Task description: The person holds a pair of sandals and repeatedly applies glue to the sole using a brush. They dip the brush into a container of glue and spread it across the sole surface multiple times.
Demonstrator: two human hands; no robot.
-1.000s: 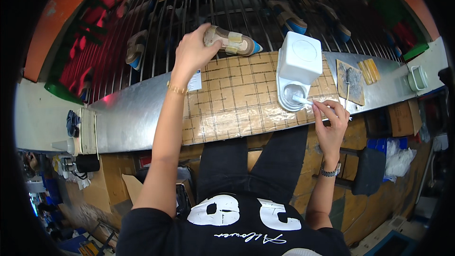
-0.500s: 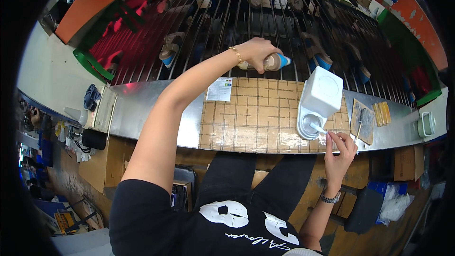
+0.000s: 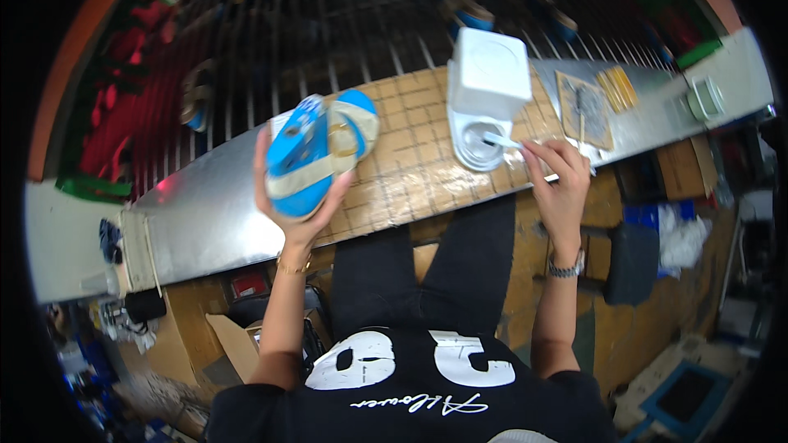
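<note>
My left hand [image 3: 297, 230] is closed round a blue sandal [image 3: 289, 160] with a pale beige strap, above the left end of the cardboard sheet. Against it rests a second blue sandal [image 3: 367, 115] with a beige strap. It looks held along with the first, though blur hides how. Between the thumb and fingers of my right hand [image 3: 562, 176] is a thin white stick [image 3: 502, 141]. Its far end dips into the round cup [image 3: 478, 152] at the foot of a white dispenser bottle [image 3: 491, 70]; the tip inside is hard to make out.
Behind the metal counter [image 3: 197, 213] runs a rack of metal bars [image 3: 328, 25] carrying more sandals [image 3: 468, 15]. Right of the dispenser are a small stained board [image 3: 584, 111] with a thin tool on it, yellow sticks [image 3: 617, 89] and a pale green container [image 3: 706, 100].
My left hand has come back from the rack with the sandals, now over the cardboard's left side. The view has shifted. My right hand keeps the stick in the cup.
</note>
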